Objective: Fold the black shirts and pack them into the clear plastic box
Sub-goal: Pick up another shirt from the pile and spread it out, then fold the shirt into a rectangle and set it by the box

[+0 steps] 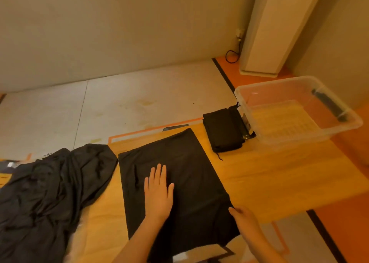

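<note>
A black shirt (185, 162), folded into a long rectangle, lies flat on the wooden table (279, 172) in front of me. My left hand (158, 192) presses flat on its middle, fingers spread. My right hand (244, 220) touches the shirt's right edge near the front; whether it pinches the cloth I cannot tell. A small folded black shirt (222, 131) rests at the back of the table beside the clear plastic box (347, 126). The box holds no shirts. A crumpled heap of black shirts (46, 192) lies at the left.
The box overhangs the table's right rear corner, with a dark handle on its far rim. A white column (273, 28) and a black cable (231, 55) stand by the wall behind. Grey floor with orange tape lies beyond the table.
</note>
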